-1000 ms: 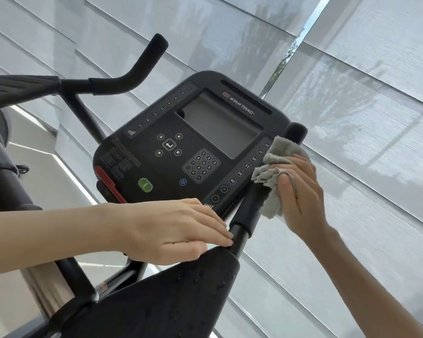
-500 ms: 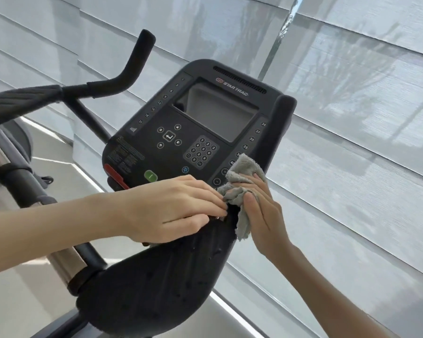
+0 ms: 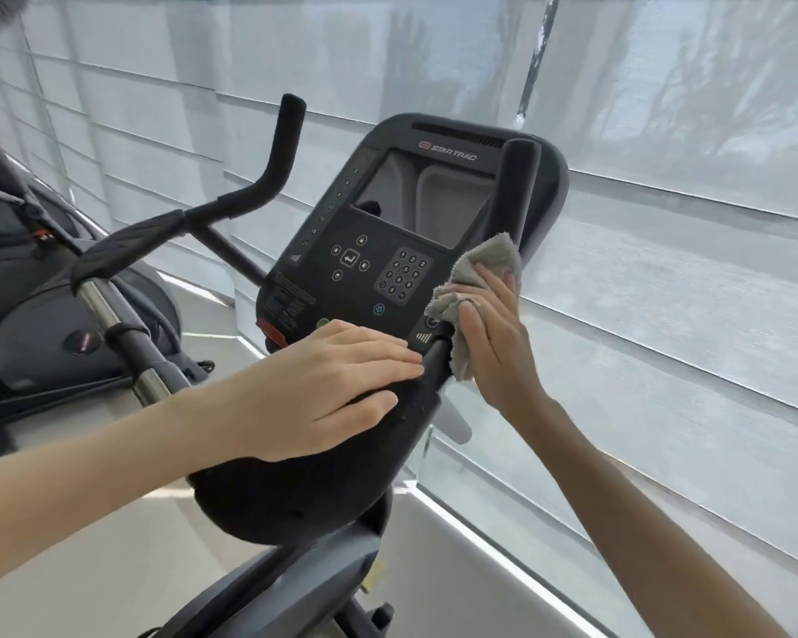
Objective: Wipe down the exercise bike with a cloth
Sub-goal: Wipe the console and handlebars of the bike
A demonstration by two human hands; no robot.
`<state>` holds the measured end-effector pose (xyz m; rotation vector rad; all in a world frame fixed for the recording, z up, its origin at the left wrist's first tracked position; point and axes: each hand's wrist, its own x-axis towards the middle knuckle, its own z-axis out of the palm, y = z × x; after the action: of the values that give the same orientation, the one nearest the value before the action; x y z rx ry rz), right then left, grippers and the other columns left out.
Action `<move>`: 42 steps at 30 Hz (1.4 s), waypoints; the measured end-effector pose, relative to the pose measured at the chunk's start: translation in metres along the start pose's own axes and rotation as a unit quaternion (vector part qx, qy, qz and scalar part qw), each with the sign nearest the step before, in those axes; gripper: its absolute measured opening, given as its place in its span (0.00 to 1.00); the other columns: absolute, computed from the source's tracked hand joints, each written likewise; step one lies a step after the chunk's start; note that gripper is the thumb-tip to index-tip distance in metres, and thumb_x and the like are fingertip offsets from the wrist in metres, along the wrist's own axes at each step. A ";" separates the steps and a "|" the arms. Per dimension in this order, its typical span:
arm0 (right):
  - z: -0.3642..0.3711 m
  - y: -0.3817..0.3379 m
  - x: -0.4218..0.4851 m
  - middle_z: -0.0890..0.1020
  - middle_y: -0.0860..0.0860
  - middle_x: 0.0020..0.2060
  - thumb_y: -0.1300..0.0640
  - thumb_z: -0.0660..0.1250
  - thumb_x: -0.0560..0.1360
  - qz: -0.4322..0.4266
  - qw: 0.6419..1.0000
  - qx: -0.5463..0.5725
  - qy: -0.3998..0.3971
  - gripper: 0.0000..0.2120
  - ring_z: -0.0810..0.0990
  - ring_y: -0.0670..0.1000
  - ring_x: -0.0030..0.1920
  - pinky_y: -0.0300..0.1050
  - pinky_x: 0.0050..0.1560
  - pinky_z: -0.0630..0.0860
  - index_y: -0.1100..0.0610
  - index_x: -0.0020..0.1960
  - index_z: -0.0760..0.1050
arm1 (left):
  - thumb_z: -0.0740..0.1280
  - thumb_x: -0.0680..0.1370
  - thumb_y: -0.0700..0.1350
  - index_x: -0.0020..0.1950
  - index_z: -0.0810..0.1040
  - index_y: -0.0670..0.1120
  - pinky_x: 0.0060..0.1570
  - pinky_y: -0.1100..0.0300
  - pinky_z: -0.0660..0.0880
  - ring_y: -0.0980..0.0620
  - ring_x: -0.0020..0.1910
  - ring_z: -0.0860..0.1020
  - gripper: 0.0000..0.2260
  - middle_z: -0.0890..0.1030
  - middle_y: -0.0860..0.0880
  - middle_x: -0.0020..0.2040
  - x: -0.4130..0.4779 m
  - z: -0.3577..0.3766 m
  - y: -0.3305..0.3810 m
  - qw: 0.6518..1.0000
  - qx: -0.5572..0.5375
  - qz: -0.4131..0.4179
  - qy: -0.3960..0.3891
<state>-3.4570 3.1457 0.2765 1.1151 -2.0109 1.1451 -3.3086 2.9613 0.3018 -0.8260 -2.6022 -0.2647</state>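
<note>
1. The exercise bike (image 3: pixel 305 587) fills the centre of the frame. Its black console (image 3: pixel 378 278) is tilted toward the camera, and the grey screen (image 3: pixel 415 200) is dark.
2. The grey cloth (image 3: pixel 484 264) is at centre right. It is bunched against the right handlebar (image 3: pixel 512 195) low on the upright grip, just beside the lower right corner of the console.
3. The right hand (image 3: pixel 494 343) holds the cloth. The fingers lie curled over it from the far side and the thumb from the near side, pressing it to the bar. A fold of cloth hangs below the palm.
4. The left hand (image 3: pixel 328 389) lies flat, palm down, on the black arm pad (image 3: pixel 305 495) in the lower centre. Its fingers are straight and close together and hold nothing. The fingertips reach the base of the right handlebar, just short of the cloth.
5. The left handlebar (image 3: pixel 273 177) rises toward upper centre left, with neither hand on it.
6. A second machine (image 3: pixel 33 306) stands at the left edge, apart from the bike.
7. Pale window blinds (image 3: pixel 664 269) cover the background across the top and right of the frame.
</note>
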 end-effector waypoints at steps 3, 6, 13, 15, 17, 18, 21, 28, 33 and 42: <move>0.008 -0.013 -0.022 0.79 0.48 0.55 0.57 0.51 0.80 -0.025 0.999 0.032 0.023 0.19 0.69 0.54 0.68 0.64 0.69 0.58 0.59 0.51 0.81 | 0.51 0.80 0.50 0.68 0.73 0.45 0.69 0.58 0.59 0.56 0.69 0.67 0.22 0.74 0.51 0.67 -0.004 -0.001 0.012 0.999 0.028 -0.031 0.003; 0.023 -0.030 -0.051 0.78 0.46 0.56 0.56 0.52 0.81 -0.049 0.996 0.072 0.023 0.18 0.67 0.49 0.68 0.63 0.70 0.57 0.58 0.54 0.80 | 0.53 0.80 0.48 0.67 0.74 0.44 0.67 0.56 0.62 0.56 0.67 0.69 0.20 0.75 0.51 0.65 -0.016 0.000 0.024 0.996 0.044 -0.067 0.032; 0.002 -0.038 -0.045 0.80 0.38 0.52 0.55 0.50 0.81 0.034 0.969 0.239 0.054 0.18 0.74 0.46 0.62 0.56 0.67 0.65 0.46 0.48 0.79 | 0.55 0.79 0.48 0.64 0.76 0.43 0.66 0.54 0.63 0.55 0.66 0.70 0.19 0.77 0.51 0.63 -0.035 0.013 0.060 0.985 0.068 -0.145 0.067; -0.010 -0.032 -0.028 0.82 0.45 0.51 0.54 0.49 0.82 0.026 0.974 0.211 0.075 0.21 0.74 0.50 0.63 0.56 0.67 0.64 0.51 0.45 0.81 | 0.54 0.79 0.49 0.65 0.76 0.44 0.66 0.55 0.62 0.55 0.67 0.69 0.19 0.76 0.51 0.64 -0.035 0.016 0.066 0.981 0.066 -0.165 0.072; -0.013 -0.024 -0.009 0.82 0.50 0.54 0.55 0.50 0.82 -0.005 0.995 0.095 0.037 0.21 0.71 0.51 0.66 0.57 0.70 0.59 0.57 0.48 0.81 | 0.52 0.79 0.51 0.67 0.74 0.44 0.68 0.55 0.60 0.56 0.68 0.67 0.21 0.75 0.52 0.66 -0.031 0.019 0.069 0.978 0.070 -0.185 0.062; -0.010 -0.021 -0.004 0.81 0.50 0.55 0.55 0.51 0.82 -0.019 0.999 0.031 0.004 0.20 0.70 0.52 0.67 0.58 0.71 0.55 0.57 0.49 0.81 | 0.51 0.79 0.52 0.68 0.72 0.45 0.69 0.55 0.59 0.57 0.69 0.65 0.22 0.73 0.52 0.67 -0.028 0.019 0.070 0.977 0.074 -0.195 0.054; -0.001 -0.015 -0.004 0.82 0.50 0.53 0.59 0.54 0.81 -0.043 0.998 -0.034 -0.031 0.17 0.70 0.54 0.66 0.59 0.72 0.51 0.57 0.48 0.82 | 0.47 0.79 0.55 0.70 0.70 0.46 0.70 0.57 0.55 0.57 0.71 0.63 0.25 0.72 0.53 0.68 -0.020 0.022 0.069 0.972 0.086 -0.213 0.039; 0.014 -0.040 -0.049 0.82 0.48 0.52 0.56 0.53 0.80 -0.083 0.995 0.046 -0.016 0.17 0.70 0.46 0.64 0.51 0.73 0.51 0.57 0.52 0.80 | 0.46 0.78 0.56 0.71 0.69 0.47 0.71 0.59 0.54 0.59 0.72 0.60 0.26 0.71 0.54 0.69 -0.023 0.023 0.067 0.972 0.063 -0.221 0.043; -0.006 -0.047 -0.032 0.80 0.33 0.47 0.54 0.52 0.81 0.041 0.979 0.198 0.036 0.17 0.75 0.40 0.57 0.45 0.65 0.66 0.42 0.44 0.78 | 0.50 0.80 0.52 0.70 0.70 0.45 0.71 0.61 0.54 0.58 0.71 0.62 0.22 0.71 0.52 0.69 -0.047 0.012 0.064 0.977 0.056 -0.191 0.076; 0.013 -0.059 -0.028 0.79 0.40 0.50 0.56 0.55 0.80 0.049 0.998 -0.012 -0.023 0.17 0.70 0.47 0.64 0.60 0.69 0.57 0.53 0.42 0.82 | 0.51 0.79 0.48 0.69 0.70 0.43 0.70 0.67 0.53 0.58 0.69 0.63 0.22 0.72 0.50 0.68 -0.116 -0.003 0.030 0.976 -0.006 -0.188 0.107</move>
<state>-3.3931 3.1282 0.2722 1.0493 -2.1297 1.1499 -3.2035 2.9252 0.2574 -0.2821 -2.5332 -0.4472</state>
